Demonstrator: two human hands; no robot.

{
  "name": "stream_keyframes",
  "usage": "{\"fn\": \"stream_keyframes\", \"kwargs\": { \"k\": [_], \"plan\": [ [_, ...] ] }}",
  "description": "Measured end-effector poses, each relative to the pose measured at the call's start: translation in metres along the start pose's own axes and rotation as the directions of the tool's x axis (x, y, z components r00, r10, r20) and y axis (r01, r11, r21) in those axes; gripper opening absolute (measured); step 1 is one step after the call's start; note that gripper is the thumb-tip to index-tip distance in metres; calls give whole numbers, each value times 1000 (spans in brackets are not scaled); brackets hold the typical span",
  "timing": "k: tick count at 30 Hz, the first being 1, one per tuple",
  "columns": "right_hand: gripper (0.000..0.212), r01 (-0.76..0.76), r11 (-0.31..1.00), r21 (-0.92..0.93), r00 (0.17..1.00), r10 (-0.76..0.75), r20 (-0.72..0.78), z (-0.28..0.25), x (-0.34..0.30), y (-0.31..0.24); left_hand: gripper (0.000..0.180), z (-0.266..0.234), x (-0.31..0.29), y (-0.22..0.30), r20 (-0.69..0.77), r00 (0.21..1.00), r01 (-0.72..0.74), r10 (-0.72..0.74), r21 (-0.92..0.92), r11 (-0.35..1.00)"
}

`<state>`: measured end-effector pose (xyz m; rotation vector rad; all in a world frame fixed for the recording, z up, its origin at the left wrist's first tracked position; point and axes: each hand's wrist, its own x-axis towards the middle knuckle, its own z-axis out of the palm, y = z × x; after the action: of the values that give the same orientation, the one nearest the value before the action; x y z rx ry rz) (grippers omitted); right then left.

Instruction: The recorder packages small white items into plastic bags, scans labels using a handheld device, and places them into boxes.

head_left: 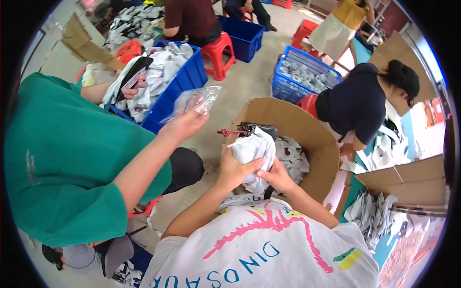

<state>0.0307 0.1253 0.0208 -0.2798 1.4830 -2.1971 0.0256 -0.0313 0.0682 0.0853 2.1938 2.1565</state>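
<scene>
In front of my chest I hold a white crumpled bundle (257, 149), its wrapping like paper or thin cloth. A black glossy piece (261, 128) shows at its top, and a red patterned cord (229, 132) sticks out to the left. My left hand (235, 168) is closed around the bundle's left side. From the right, my right hand (278, 176) grips its lower part, the thumbs close together on the front. Just beyond stands a large open cardboard box (319, 144) with many white bundles (293, 158) inside. What lies within the wrapping is hidden.
At my left a person in green (86, 153) holds a clear plastic bag (197, 101) beside a blue crate (182, 79) of white pieces. Another blue crate (307, 89) stands ahead. On the right, a person in dark blue (353, 108) bends over a worktable (406, 129).
</scene>
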Motion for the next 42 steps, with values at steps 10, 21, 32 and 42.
{"fn": "stream_keyframes", "kwargs": {
  "k": [10,21,32,42],
  "plan": [
    [75,-148,962,229,976,105,190,-37,-15,-25,54,-13,-14,48,-136,885,-406,445,240,882],
    [78,-339,851,401,914,198,354,-32,-26,-17,17,-13,16,60,59,941,-338,334,222,915],
    [59,-323,215,922,919,-163,360,11,8,-42,30,6,14,71,64,859,-486,507,408,772],
    [81,-110,842,528,987,31,156,-28,-9,-7,31,11,24,67,-55,875,-393,481,500,772]
  ]
}}
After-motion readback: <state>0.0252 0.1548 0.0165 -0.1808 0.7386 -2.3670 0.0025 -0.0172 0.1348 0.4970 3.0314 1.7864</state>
